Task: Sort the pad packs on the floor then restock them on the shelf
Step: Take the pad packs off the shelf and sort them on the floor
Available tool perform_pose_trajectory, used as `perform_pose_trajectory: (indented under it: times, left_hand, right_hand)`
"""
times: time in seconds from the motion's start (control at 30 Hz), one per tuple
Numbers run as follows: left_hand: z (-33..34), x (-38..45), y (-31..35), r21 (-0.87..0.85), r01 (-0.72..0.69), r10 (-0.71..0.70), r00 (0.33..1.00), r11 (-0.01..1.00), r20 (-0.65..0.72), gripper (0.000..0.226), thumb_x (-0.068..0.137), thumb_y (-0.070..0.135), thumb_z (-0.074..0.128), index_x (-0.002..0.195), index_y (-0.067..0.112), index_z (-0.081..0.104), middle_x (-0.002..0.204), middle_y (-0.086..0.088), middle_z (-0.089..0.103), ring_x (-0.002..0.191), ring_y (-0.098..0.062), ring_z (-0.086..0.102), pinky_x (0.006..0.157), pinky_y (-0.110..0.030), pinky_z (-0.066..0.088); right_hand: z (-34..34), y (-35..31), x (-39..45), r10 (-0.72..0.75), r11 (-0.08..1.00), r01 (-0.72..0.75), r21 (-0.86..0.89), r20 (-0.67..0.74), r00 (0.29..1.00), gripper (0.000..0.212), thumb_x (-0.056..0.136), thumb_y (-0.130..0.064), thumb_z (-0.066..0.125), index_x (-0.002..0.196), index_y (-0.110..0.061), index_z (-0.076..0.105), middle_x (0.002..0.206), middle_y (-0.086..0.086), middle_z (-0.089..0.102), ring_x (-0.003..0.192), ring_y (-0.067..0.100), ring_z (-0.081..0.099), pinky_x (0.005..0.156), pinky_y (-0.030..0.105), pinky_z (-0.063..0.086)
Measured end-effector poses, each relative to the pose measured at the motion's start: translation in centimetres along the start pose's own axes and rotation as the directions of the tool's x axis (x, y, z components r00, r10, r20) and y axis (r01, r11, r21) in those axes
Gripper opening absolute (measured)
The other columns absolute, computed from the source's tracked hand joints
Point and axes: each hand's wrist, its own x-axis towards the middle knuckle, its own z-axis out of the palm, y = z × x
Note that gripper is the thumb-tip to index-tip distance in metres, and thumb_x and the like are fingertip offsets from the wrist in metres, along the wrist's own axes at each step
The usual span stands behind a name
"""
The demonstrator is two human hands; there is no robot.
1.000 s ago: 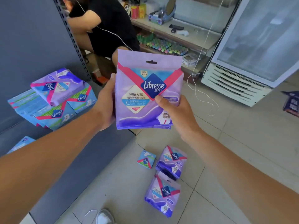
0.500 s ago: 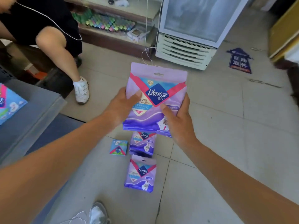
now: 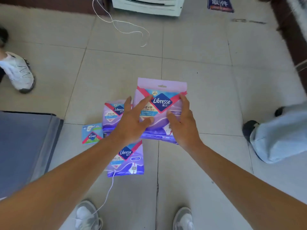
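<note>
Both hands reach down over a large purple pad pack (image 3: 162,103) at the centre of the tiled floor (image 3: 207,100): the left hand (image 3: 132,123) lies across its left half with fingers spread and nearly straight, the right hand (image 3: 182,123) rests along its right edge with fingers extended, neither one curled round it. Whether the pack lies flat on the tiles or is held just above them cannot be told. It is lilac at the top with a hang slot, crossed by pink bands that meet at a dark blue "Libresse" diamond, deepening to violet at the bottom. At nine o'clock from it a second purple pack (image 3: 114,115) lies just beside it, partly under the left hand; a third purple pack (image 3: 127,160) lies at seven o'clock; a small teal pack (image 3: 92,133) sits further out at eight o'clock, next to the second. A grey shelf base (image 3: 25,146) fills the nine o'clock edge. White string (image 3: 126,29) trails across the tiles at twelve o'clock, below a white cooler grille (image 3: 147,5). Two grey shoes (image 3: 182,218) stand at six o'clock
</note>
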Motion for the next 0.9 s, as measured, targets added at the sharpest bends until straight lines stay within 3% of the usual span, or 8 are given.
perform_pose_trajectory:
  times: [0.1, 0.17, 0.23, 0.4, 0.47, 0.63, 0.77, 0.9]
  left_hand:
    - [4.6, 1.3, -4.0, 0.0, -0.019, 0.019, 0.999, 1.0, 0.035, 0.07, 0.091, 0.023, 0.066, 0.147, 0.041, 0.029, 0.16, -0.005, -0.016, 0.099, 0.021, 0.047, 0.077, 0.011, 0.021]
    - [7.4, 2.7, -7.3, 0.019, -0.037, 0.036, 0.998, 0.999, 0.05, 0.076, 0.087, 0.024, 0.07, 0.149, 0.04, 0.029, 0.159, -0.004, -0.019, 0.123, 0.033, 0.012, 0.087, 0.011, 0.013]
    - [9.6, 4.1, -10.0, 0.064, -0.016, 0.013, 0.998, 0.998, 0.056, 0.082, 0.083, 0.028, 0.073, 0.148, 0.044, 0.026, 0.158, 0.0, -0.023, 0.137, 0.015, -0.014, 0.102, -0.004, 0.014]
    - [14.7, 7.5, -15.7, 0.195, 0.043, -0.059, 0.995, 0.98, 0.075, 0.088, 0.082, 0.039, 0.072, 0.151, 0.043, 0.017, 0.154, 0.003, -0.034, 0.146, -0.007, 0.004, 0.117, -0.03, 0.023]
    - [16.7, 9.0, -17.7, 0.281, 0.046, -0.073, 0.994, 0.959, 0.086, 0.091, 0.081, 0.046, 0.069, 0.152, 0.044, 0.012, 0.153, 0.004, -0.035, 0.147, -0.029, 0.019, 0.115, -0.038, 0.03]
    - [20.5, 11.2, -21.3, 0.37, 0.072, -0.121, 0.986, 0.926, 0.111, 0.093, 0.082, 0.05, 0.065, 0.151, 0.046, 0.003, 0.148, 0.01, -0.041, 0.129, -0.038, 0.045, 0.107, -0.044, 0.039]
    - [22.7, 11.3, -22.5, 0.456, 0.128, -0.201, 0.973, 0.881, 0.115, 0.09, 0.087, 0.05, 0.06, 0.152, 0.043, -0.002, 0.15, -0.002, -0.041, 0.126, -0.044, 0.04, 0.106, -0.043, 0.038]
    - [24.3, 10.3, -22.9, 0.524, 0.181, -0.258, 0.963, 0.832, 0.076, 0.09, 0.09, 0.049, 0.054, 0.151, 0.042, -0.012, 0.151, -0.004, -0.042, 0.126, -0.043, 0.031, 0.103, -0.044, 0.036]
  right_hand:
    - [1.3, 5.4, 0.8, 0.034, 0.999, -0.034, -0.033, 0.01, 0.999, 0.057, 0.089, -0.042, 0.049, 0.141, -0.042, 0.027, 0.131, 0.003, 0.054, 0.111, 0.016, 0.06, 0.086, 0.043, 0.057]
    - [2.5, 8.7, 1.8, 0.041, 0.998, -0.041, -0.051, 0.009, 0.999, 0.055, 0.085, -0.042, 0.048, 0.137, -0.04, 0.03, 0.125, 0.002, 0.057, 0.106, 0.017, 0.062, 0.086, 0.041, 0.056]
    - [3.7, 11.7, 3.0, 0.055, 0.997, -0.054, -0.057, 0.012, 0.998, 0.052, 0.084, -0.039, 0.049, 0.132, -0.039, 0.03, 0.12, 0.0, 0.061, 0.101, 0.02, 0.063, 0.084, 0.041, 0.056]
    - [6.8, 19.5, 6.0, 0.099, 0.993, -0.097, -0.066, 0.024, 0.995, 0.037, 0.093, -0.025, 0.054, 0.116, -0.039, 0.029, 0.117, -0.001, 0.06, 0.089, 0.023, 0.065, 0.077, 0.042, 0.055]
    - [7.8, 22.3, 6.9, 0.114, 0.991, -0.112, -0.078, 0.025, 0.993, 0.034, 0.095, -0.024, 0.053, 0.112, -0.038, 0.027, 0.116, 0.001, 0.059, 0.087, 0.023, 0.064, 0.074, 0.035, 0.052]
    - [9.1, 27.1, 8.5, 0.119, 0.988, -0.116, -0.099, 0.024, 0.993, 0.033, 0.094, -0.022, 0.053, 0.116, -0.032, 0.03, 0.114, 0.003, 0.059, 0.093, 0.024, 0.06, 0.073, 0.03, 0.043]
    - [10.4, 30.1, 8.2, 0.085, 0.987, -0.074, -0.141, 0.072, 0.994, 0.034, 0.093, -0.025, 0.054, 0.12, -0.031, 0.036, 0.123, 0.003, 0.054, 0.109, 0.019, 0.056, 0.089, 0.034, 0.047]
    - [11.4, 31.4, 7.3, 0.077, 0.968, -0.058, -0.245, 0.069, 0.995, 0.04, 0.096, -0.035, 0.05, 0.133, -0.034, 0.035, 0.125, 0.004, 0.044, 0.101, 0.015, 0.053, 0.088, 0.034, 0.048]
